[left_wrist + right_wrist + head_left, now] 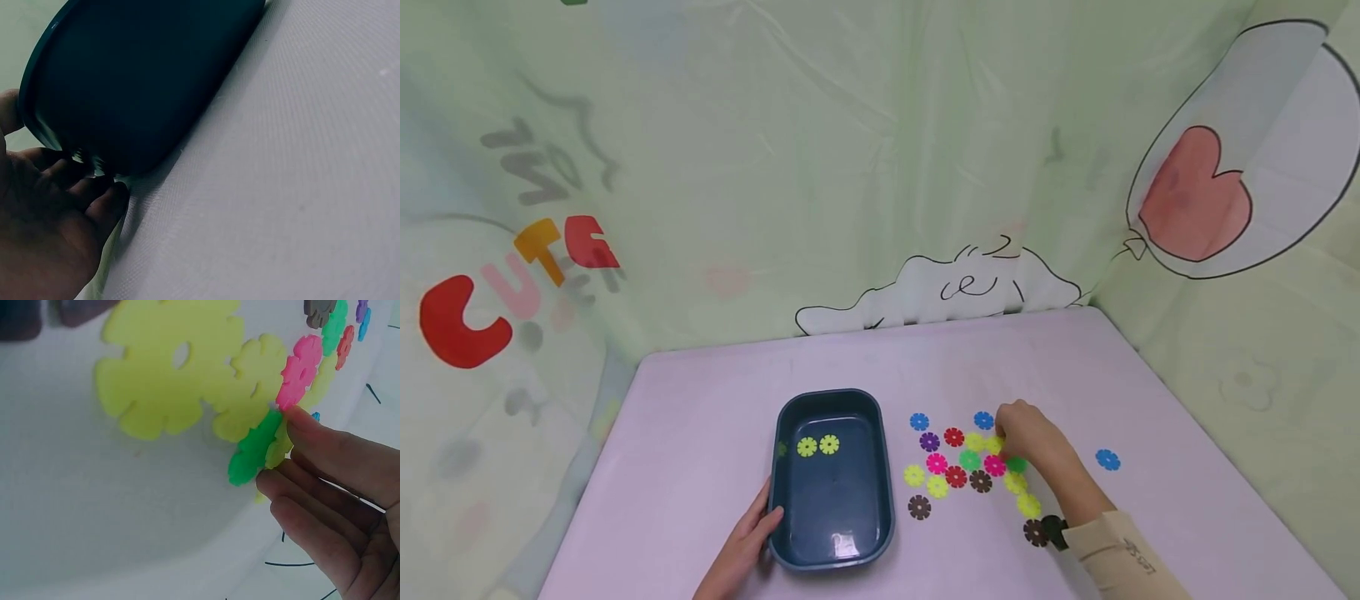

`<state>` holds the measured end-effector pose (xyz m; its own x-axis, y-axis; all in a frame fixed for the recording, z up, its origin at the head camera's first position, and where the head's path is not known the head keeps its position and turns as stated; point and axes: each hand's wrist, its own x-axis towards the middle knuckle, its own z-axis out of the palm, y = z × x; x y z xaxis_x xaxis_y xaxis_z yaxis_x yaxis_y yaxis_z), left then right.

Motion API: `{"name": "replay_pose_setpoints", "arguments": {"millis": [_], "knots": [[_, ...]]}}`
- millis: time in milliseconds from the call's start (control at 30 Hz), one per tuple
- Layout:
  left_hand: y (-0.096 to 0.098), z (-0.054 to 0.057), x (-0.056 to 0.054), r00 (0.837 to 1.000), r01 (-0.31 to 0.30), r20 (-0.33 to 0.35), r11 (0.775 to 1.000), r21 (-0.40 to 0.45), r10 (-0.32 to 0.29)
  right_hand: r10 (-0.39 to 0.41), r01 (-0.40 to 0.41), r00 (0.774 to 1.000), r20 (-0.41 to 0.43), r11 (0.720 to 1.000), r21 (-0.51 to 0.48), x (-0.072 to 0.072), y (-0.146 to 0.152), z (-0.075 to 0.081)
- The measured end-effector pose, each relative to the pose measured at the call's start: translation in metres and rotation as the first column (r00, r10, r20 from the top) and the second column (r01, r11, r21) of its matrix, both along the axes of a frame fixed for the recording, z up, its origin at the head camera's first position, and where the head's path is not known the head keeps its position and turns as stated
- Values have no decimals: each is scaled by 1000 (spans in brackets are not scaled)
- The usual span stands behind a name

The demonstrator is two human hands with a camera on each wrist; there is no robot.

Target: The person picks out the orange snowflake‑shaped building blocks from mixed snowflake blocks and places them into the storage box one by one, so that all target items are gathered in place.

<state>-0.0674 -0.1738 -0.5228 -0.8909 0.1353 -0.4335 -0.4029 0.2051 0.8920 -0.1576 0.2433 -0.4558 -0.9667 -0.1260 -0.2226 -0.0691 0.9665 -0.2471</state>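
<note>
With collecting apparently only just beginning, the left hand (743, 540) is gripping a tray (829, 508) nearer the desk's (700, 417) left edge, where two yellow discs (829, 439) are lying, while the right hand (1028, 433) is pinching another yellow disc (279, 449) among many coloured discs (956, 471) remaining toward the right edge.

Cartoon-printed curtains (737, 167) around a table (700, 433) suggest a booth.
</note>
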Motion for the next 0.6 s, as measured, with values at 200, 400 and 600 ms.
{"name": "replay_pose_setpoints", "arguments": {"millis": [200, 400, 600], "knots": [[0, 0, 0, 1000, 0, 3, 1000, 1, 0, -4, 4, 1000, 17, 1000, 3, -1, 1, -2], [1, 2, 0, 1000, 6, 6, 1000, 1, -6, 3, -3, 1000, 7, 1000, -1, -1, 3, -1], [0, 1, 0, 1000, 6, 8, 1000, 3, -7, 15, -14, 1000, 1, 1000, -16, -3, 2, 3]]}}
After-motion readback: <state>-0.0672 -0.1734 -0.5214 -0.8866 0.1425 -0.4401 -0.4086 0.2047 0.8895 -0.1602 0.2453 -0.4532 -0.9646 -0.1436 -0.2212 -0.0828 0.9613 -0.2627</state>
